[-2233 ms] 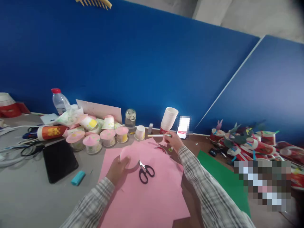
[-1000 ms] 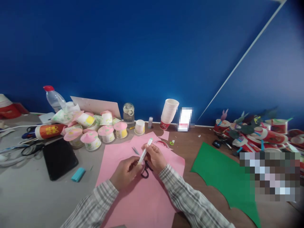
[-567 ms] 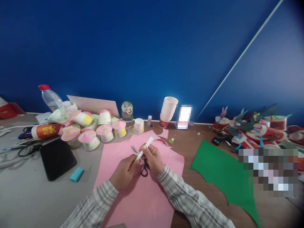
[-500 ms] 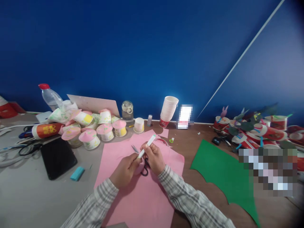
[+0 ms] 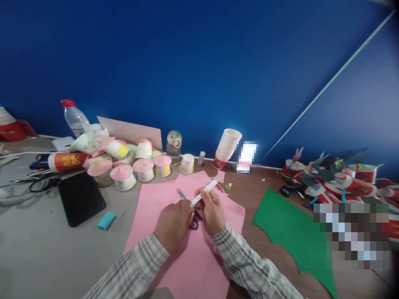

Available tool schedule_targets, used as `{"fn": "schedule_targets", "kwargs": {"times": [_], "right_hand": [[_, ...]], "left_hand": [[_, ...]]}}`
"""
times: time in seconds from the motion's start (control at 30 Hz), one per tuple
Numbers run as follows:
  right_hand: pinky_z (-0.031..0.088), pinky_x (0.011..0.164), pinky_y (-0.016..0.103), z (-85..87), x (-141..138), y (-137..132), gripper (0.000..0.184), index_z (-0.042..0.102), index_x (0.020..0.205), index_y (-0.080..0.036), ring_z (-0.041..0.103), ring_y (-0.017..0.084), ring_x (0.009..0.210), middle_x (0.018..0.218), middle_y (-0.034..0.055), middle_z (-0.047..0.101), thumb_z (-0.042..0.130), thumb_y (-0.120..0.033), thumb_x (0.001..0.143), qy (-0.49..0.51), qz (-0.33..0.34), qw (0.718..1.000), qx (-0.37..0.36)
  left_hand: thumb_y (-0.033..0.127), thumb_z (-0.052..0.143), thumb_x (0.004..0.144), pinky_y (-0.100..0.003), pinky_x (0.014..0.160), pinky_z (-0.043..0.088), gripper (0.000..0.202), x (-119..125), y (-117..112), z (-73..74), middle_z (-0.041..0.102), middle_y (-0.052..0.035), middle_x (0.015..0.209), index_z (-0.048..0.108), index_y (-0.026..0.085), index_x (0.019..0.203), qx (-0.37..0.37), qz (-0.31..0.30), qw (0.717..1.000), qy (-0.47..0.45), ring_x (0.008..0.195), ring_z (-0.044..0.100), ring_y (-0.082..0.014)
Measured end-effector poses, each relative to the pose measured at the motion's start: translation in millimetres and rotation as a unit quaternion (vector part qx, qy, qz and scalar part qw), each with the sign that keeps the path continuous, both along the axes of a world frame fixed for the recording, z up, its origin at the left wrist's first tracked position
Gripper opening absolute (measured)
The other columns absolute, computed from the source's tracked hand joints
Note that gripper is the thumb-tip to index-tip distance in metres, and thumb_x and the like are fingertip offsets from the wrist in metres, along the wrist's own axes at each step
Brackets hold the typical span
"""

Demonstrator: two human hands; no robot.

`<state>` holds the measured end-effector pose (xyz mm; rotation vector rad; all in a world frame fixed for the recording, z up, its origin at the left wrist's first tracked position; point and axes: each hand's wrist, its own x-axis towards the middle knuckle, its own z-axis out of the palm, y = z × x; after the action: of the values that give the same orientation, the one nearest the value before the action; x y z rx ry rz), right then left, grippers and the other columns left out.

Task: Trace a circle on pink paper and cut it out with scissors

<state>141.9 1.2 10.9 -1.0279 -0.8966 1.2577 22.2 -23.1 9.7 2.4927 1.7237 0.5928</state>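
Since about two seconds ago, the white marker pen (image 5: 205, 193) has moved from just in front of the stacked paper cups (image 5: 229, 143) to above the pink paper sheets (image 5: 187, 261), where both hands now meet. The right hand (image 5: 213, 211) is clamped around its middle, the green end angled up and away; the left hand (image 5: 173, 222) pinches the lower end. Whether it keeps the pink disc seen earlier cannot be told. Scissors (image 5: 193, 224) show partly from under the hands. To the left on the tabletop (image 5: 40, 257), a red tube (image 5: 66, 162) carries yellow characters, too blurred to read; white script on the cup stack's red band is likewise illegible.
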Motion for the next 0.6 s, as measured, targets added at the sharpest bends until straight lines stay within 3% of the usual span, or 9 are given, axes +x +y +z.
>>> {"fn": "schedule_targets", "kwargs": {"times": [0.17,0.33,0.5,0.6], "right_hand": [[0.032,0.03,0.016,8.9,-2,-3,0.033,0.061,0.059,-0.016,0.04,0.009,0.03,0.036,-0.0053,0.049,0.06,-0.048,0.065,0.038,-0.01,0.999,-0.016],[0.031,0.027,0.016,17.2,-4,-4,0.034,0.058,0.054,-0.016,0.038,0.009,0.028,0.032,-0.0054,0.046,0.063,-0.049,0.059,0.073,-0.014,0.996,-0.044],[0.03,0.026,0.017,17.2,-11,-4,0.033,0.057,0.054,-0.017,0.036,0.009,0.027,0.032,-0.006,0.046,0.061,-0.049,0.06,0.069,0.004,0.996,-0.055],[0.027,0.027,0.018,34.8,11,2,0.03,0.054,0.05,-0.019,0.033,0.008,0.025,0.031,-0.008,0.041,0.057,-0.044,0.066,0.043,-0.041,0.998,-0.022]], "left_hand": [[0.037,0.033,0.083,-0.033,0.045,0.035,0.024,3,-3,2.5,0.06,-0.0036,0.062,0.048,0.023,0.069,0.036,0.005,0.999,0.039,0.051,0.055,-0.0223],[0.04,0.031,0.083,-0.032,0.042,0.032,0.027,4,-2,4.8,0.058,-0.0033,0.058,0.048,0.022,0.07,-0.002,0.007,1.0,0.03,0.049,0.055,-0.0226],[0.039,0.027,0.084,-0.033,0.041,0.032,0.032,5,-1,2.3,0.056,-0.0035,0.056,0.05,0.023,0.069,0.057,-0.005,0.998,0.04,0.047,0.053,-0.0218],[0.04,0.032,0.083,-0.033,0.037,0.029,0.029,0,-13,-7.0,0.053,-0.002,0.051,0.049,0.024,0.065,0.104,0.001,0.994,0.034,0.041,0.049,-0.0208]]}}
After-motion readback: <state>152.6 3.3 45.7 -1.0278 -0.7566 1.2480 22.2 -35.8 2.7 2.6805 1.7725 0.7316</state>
